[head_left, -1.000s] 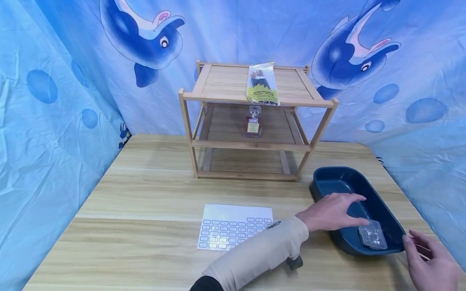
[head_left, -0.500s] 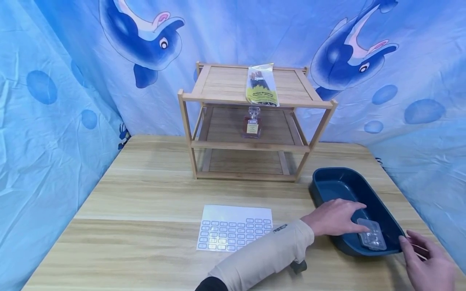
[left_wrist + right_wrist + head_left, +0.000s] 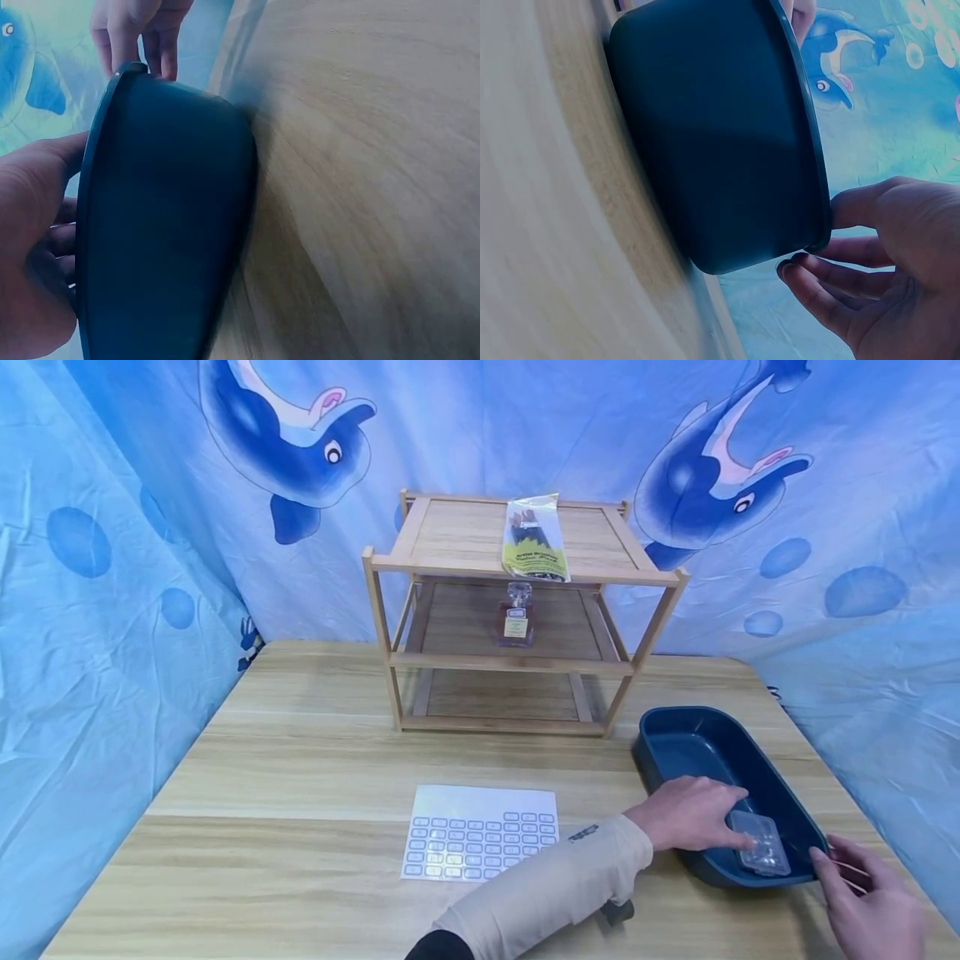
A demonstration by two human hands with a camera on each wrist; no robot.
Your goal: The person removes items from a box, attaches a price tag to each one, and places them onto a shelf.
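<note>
A dark blue plastic tub [image 3: 678, 752] sits at the right of the table, with a small clear plastic case [image 3: 763, 852] lying in its near end. My left hand [image 3: 690, 814] reaches over the tub's left rim, thumb and forefinger spread apart. Its thumb tip overlaps the edge of the case in the head view; whether it touches cannot be told. The left wrist view has the same hand [image 3: 30, 247] beside the rim, its other fingers partly hidden. My right hand [image 3: 873, 897] pinches the near right corner of the rim, thumb above and fingers below, also seen in the right wrist view.
A three-tier wooden shelf [image 3: 517, 725] stands at the back. A brush packet [image 3: 536, 543] lies on its top, and a glass bottle [image 3: 516, 618] stands on the middle tier. A sheet of labels [image 3: 480, 835] lies on the table, partly beneath the left sleeve [image 3: 555, 885].
My left hand has moved slightly nearer and lower into the tub, toward the clear case. My right hand keeps its pinch on the rim. The whole head view has shifted a little.
</note>
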